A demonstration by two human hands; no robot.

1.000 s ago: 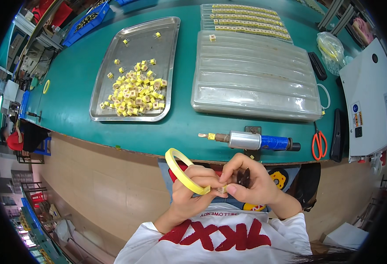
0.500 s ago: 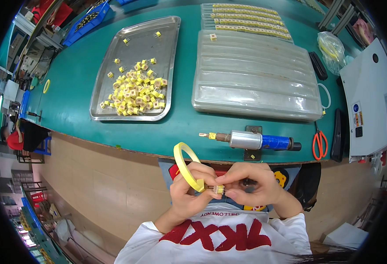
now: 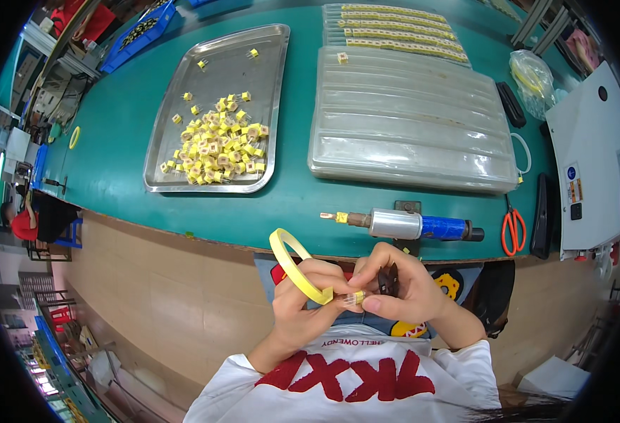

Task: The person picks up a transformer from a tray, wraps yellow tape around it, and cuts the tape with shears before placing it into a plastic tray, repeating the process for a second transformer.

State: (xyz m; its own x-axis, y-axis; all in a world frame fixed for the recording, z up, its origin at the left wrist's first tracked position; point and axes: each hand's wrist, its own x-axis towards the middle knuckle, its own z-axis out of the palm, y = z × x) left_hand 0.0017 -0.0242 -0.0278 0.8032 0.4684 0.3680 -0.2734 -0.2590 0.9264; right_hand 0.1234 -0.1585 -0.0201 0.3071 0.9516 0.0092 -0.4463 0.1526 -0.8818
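Note:
In front of my chest, my left hand (image 3: 298, 316) is closed round a roll of yellow tape (image 3: 286, 267), which stands up from its fingers. A small yellow-taped coil component with thin metal pins (image 3: 353, 298) sits at the fingertips of both hands. My right hand (image 3: 422, 292) is closed, its thumb and forefinger at the component's right side. A small black object (image 3: 389, 280) lies within the right fingers, its kind unclear. Just beyond the hands, a blue and silver cylindrical tool (image 3: 398, 224) lies on a block, with a yellow-taped part at its tip.
On the green table (image 3: 112, 151) a metal tray (image 3: 215, 60) holds a heap of yellow components. Clear plastic trays (image 3: 408, 120) are stacked to its right, with filled rows behind. Orange-handled scissors (image 3: 513, 233) and a white box-shaped machine (image 3: 588, 162) stand at the right.
Both hands have shifted slightly; the tape roll has moved a little left. The component is turned, showing its pins toward the left hand. More of the black object shows in my right hand.

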